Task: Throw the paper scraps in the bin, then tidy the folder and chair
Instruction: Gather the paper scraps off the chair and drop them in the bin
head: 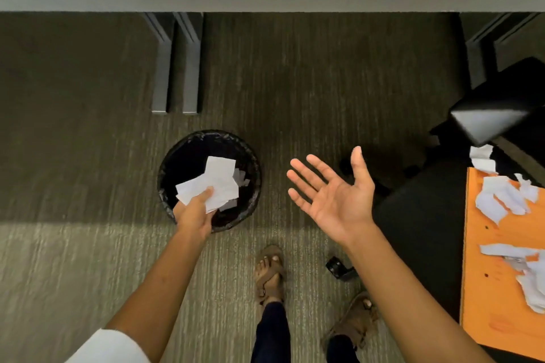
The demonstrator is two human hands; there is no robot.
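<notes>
A round black bin (253,168) lined with a dark bag stands on the carpet, with a few white scraps inside. Over its near rim my left hand (194,212) grips a bunch of white paper scraps (212,183). To the right of the bin, my right hand (333,194) is spread palm up, holding nothing. An orange folder (483,268) lies on the black chair (424,221) at the right, with more torn white scraps (501,197) scattered on it.
A grey desk edge (265,3) runs across the top, with dark desk legs (177,68) behind the bin. A chair caster (339,268) sits near my sandalled feet (271,271). Carpet floor surrounds the bin.
</notes>
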